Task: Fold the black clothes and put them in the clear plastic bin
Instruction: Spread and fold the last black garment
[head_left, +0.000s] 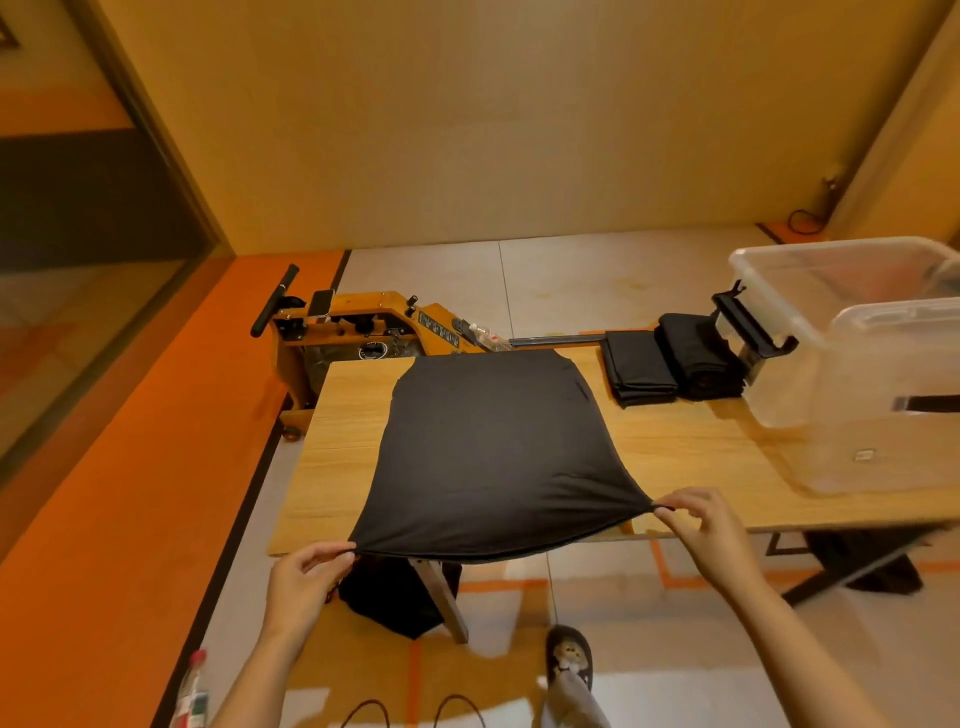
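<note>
A black garment (488, 447) lies spread over the wooden table (343, 457), its near edge stretched taut past the table's front. My left hand (306, 577) pinches the near left corner and my right hand (701, 525) pinches the near right corner. Two folded black clothes (670, 364) sit side by side at the table's far right. A clear plastic bin (841, 332) stands right of them, with a second clear bin (893, 400) in front of it.
A yellow rowing machine (363, 327) stands on the floor behind the table. More black cloth (400, 597) hangs under the table's front edge. A bottle (192, 691) stands on the floor at lower left, my foot (569, 660) at lower centre.
</note>
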